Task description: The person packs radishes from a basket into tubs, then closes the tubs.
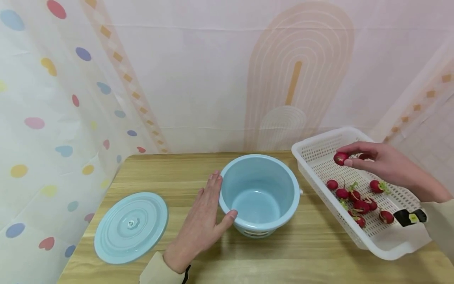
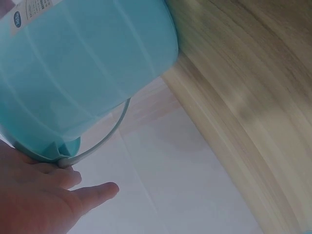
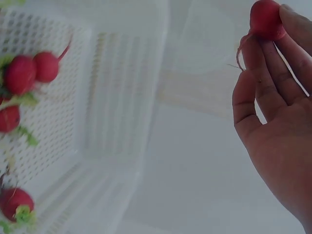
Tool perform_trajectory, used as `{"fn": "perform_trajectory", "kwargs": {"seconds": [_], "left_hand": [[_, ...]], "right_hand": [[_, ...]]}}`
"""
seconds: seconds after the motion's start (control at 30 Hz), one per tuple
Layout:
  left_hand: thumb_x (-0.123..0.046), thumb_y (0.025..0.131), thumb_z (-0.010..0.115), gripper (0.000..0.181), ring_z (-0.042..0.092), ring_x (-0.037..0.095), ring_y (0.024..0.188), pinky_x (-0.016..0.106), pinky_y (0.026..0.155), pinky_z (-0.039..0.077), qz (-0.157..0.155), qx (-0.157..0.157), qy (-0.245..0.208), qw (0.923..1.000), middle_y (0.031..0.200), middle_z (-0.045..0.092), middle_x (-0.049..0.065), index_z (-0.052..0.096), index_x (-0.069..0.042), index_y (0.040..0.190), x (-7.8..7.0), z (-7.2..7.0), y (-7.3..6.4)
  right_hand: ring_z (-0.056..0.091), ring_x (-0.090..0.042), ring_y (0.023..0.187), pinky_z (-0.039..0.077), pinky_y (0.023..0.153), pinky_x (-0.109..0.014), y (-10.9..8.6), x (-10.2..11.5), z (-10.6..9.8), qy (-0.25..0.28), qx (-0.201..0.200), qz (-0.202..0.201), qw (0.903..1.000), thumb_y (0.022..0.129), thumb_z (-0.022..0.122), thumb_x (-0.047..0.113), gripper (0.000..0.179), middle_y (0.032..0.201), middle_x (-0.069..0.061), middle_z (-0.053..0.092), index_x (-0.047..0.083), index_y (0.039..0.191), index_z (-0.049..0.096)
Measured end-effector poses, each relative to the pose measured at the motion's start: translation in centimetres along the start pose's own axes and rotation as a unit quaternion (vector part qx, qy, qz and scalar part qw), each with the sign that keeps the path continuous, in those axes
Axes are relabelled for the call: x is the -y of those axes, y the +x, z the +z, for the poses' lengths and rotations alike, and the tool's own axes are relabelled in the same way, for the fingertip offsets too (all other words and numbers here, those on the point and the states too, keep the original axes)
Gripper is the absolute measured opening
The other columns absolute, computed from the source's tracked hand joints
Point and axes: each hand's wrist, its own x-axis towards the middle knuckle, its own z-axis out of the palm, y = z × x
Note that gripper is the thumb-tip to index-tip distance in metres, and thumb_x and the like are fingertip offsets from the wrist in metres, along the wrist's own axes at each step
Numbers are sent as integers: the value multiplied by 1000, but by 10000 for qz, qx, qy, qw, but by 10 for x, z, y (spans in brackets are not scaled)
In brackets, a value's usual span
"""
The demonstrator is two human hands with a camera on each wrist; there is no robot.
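A red radish (image 1: 340, 158) with a thin root is pinched between the thumb and fingers of my right hand (image 1: 381, 161), held above the white basket (image 1: 308, 173). In the right wrist view the same radish (image 3: 267, 20) shows at the fingertips. My left hand (image 1: 205, 215) rests against the left side of a light blue bucket (image 1: 260, 227), its fingers straight along the rim. In the left wrist view the bucket (image 2: 92, 63) shows its ribbed wall and wire handle (image 2: 109, 134). No radish is visible inside the bucket.
Several radishes (image 1: 361, 206), some with green leaf stubs, lie in the basket at the right. A round light blue lid (image 1: 131, 228) lies on the wooden table (image 1: 184, 173) left of the bucket. A patterned curtain (image 1: 198, 79) hangs behind.
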Motion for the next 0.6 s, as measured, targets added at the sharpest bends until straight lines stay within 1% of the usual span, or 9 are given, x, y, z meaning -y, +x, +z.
{"fn": "perform_trajectory", "kwargs": {"seconds": [0.27,0.37,0.43,0.5,0.6], "left_hand": [[-51,103,52,88,15,30,158,64,119,29,-20,4,-52,10000,173,13,13,15,-1,165,2,-2,0],[-51,103,51,87,15,30,158,65,119,29,-7,-35,-43,10000,173,14,14,14,-1,165,3,-2,-1],[-51,103,50,87,16,31,158,65,118,29,7,-70,-25,10000,172,14,15,14,-1,165,3,-2,-2],[-52,104,49,87,16,32,158,65,118,29,1,-82,-5,10000,172,15,15,14,-1,165,4,-2,-2],[-52,104,48,86,16,32,158,65,118,29,-19,-85,18,10000,172,15,15,15,-1,165,4,-2,-2]], "right_hand": [[61,-9,89,47,70,-18,-16,33,7,183,-439,-102,9988,96,73,9,31,106,9,73,20,125,74],[60,-9,83,49,60,-22,-21,45,13,270,-592,-152,9978,96,74,8,32,105,9,72,21,124,74],[61,-8,83,49,61,-21,-24,52,16,286,-662,-205,9972,96,74,8,32,106,10,72,22,125,73],[62,-8,84,50,63,-19,-27,60,21,407,-719,-327,9960,95,74,6,33,106,8,73,20,125,73],[65,-8,96,49,80,-13,-29,73,28,596,-777,-576,9935,94,73,0,36,109,5,74,17,125,73]]}}
